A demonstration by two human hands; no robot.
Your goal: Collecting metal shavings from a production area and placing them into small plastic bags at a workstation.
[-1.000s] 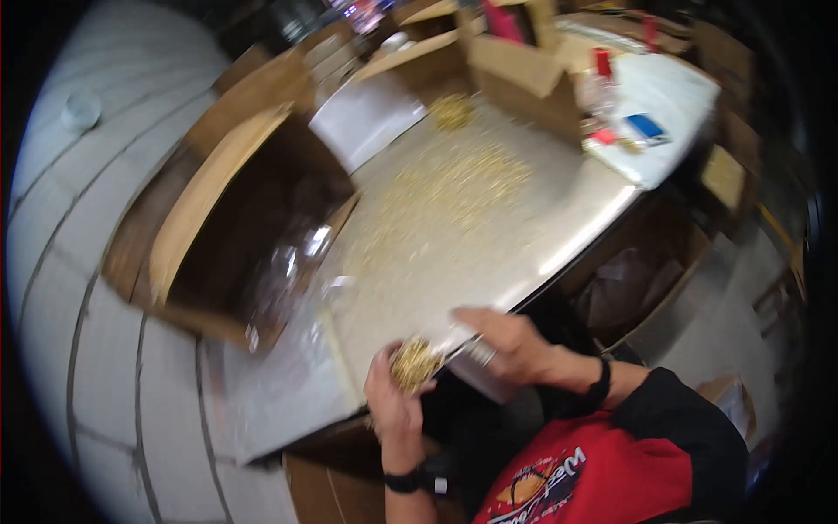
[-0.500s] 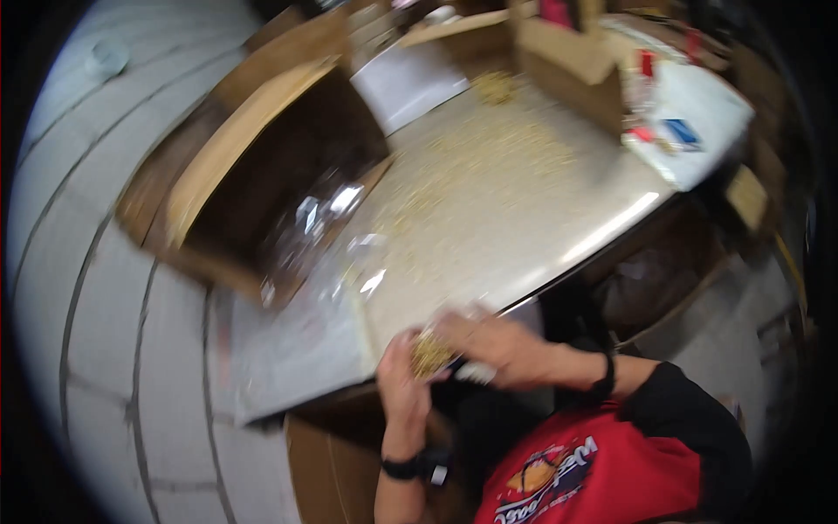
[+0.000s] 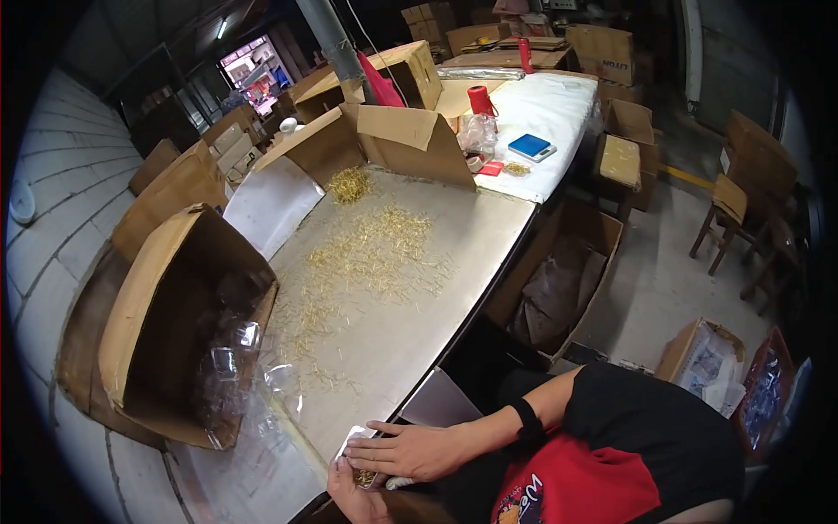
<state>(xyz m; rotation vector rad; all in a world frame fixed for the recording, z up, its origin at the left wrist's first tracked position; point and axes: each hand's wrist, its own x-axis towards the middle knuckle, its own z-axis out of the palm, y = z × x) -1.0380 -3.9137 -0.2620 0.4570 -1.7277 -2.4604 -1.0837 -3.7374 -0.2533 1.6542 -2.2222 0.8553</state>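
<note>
Hands meet at the near edge of the table, right at the bottom of the head view: the left hand is cupped beneath a small clear bag, its fingers curled up around the bag's lower end, while the right hand lies flat over the top, fingers nearly straight and pressing the plastic down. Inside the bag a small clump of thin golden pins shows. More of these pins lie scattered across the table, well apart from the hands, with a big open cardboard box to the left. The bag looks light, limp and slippery, so I'd judge it best gripped by its mouth, with a palm under the weight.
</note>
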